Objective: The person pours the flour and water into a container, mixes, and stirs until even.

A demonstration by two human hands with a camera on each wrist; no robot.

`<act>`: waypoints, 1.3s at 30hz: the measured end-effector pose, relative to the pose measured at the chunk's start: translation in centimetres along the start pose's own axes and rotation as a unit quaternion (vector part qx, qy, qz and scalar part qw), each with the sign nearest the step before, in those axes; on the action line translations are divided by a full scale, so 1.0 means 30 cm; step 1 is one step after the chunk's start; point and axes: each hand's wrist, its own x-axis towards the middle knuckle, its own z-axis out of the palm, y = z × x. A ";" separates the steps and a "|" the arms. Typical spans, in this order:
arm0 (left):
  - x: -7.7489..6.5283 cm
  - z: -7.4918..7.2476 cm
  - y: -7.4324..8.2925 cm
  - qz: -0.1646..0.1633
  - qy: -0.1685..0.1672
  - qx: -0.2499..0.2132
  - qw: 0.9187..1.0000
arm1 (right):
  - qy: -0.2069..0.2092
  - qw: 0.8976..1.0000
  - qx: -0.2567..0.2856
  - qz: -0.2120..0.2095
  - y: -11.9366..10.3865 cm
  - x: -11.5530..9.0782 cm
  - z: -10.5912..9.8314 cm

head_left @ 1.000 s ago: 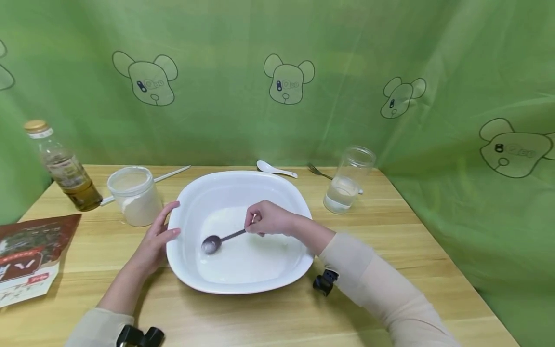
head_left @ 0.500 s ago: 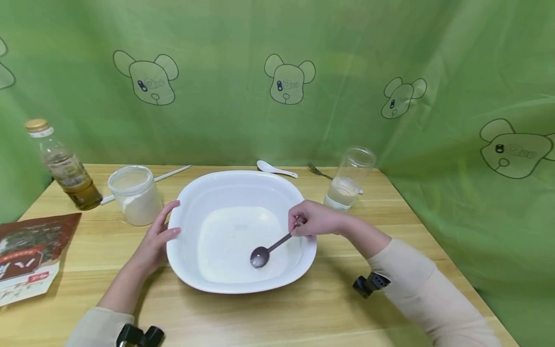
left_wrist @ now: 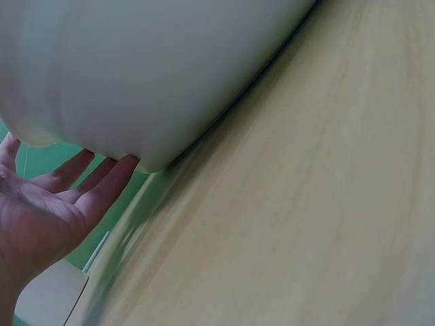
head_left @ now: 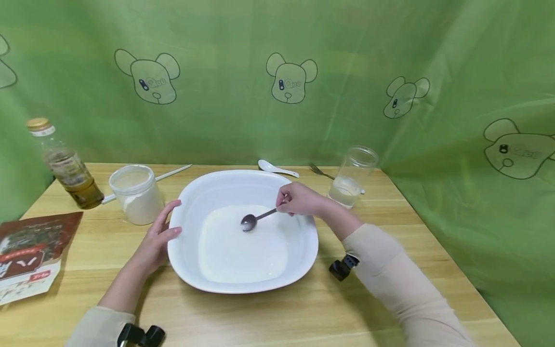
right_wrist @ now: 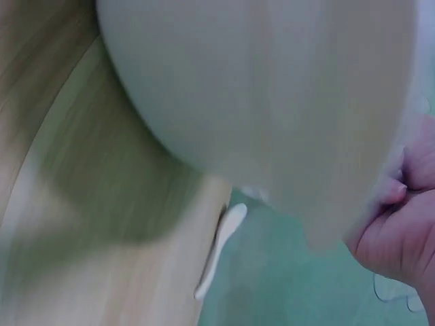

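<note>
A white oval basin (head_left: 184, 260) stands on the table with what looks like shallow, whitish liquid over its floor. My right hand (head_left: 301, 198) pinches the handle end of a dark spoon (head_left: 249, 222), whose bowl is low inside the basin, near its middle. At the basin's left side my left hand (head_left: 153, 243) holds the rim, thumb at the edge; the left wrist view shows its fingertips (left_wrist: 126, 161) against the outer wall. In the right wrist view the basin wall hides the spoon, and only part of the right hand (right_wrist: 404, 224) shows.
Left of the basin are a jar of white powder (head_left: 139, 202), a white stick (head_left: 174, 172), a bottle of amber liquid (head_left: 71, 173) and a printed pouch (head_left: 34, 255). Behind it lie a white spoon (head_left: 277, 168) and a fork (head_left: 320, 170); a glass of clear liquid (head_left: 344, 190) stands right.
My right hand has swept the spoon from the basin's left to its front right, then back and leftward to near the middle. The left hand stays at the rim.
</note>
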 end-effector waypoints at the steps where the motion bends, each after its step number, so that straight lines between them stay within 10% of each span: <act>1: 0.000 0.001 -0.001 0.000 0.000 -0.001 1.000 | -0.002 1.000 0.006 0.000 -0.005 0.013 0.011; 18: -0.001 0.005 0.002 -0.010 0.005 0.011 1.000 | -0.129 0.991 0.027 -0.012 -0.035 -0.100 0.019; 28: -0.001 0.004 0.007 -0.007 0.006 0.015 1.000 | -0.010 0.998 -0.062 0.005 0.012 -0.129 -0.084; 39: -0.002 0.004 0.009 -0.007 0.007 0.011 1.000 | 0.055 0.998 -0.019 0.021 -0.017 0.037 0.031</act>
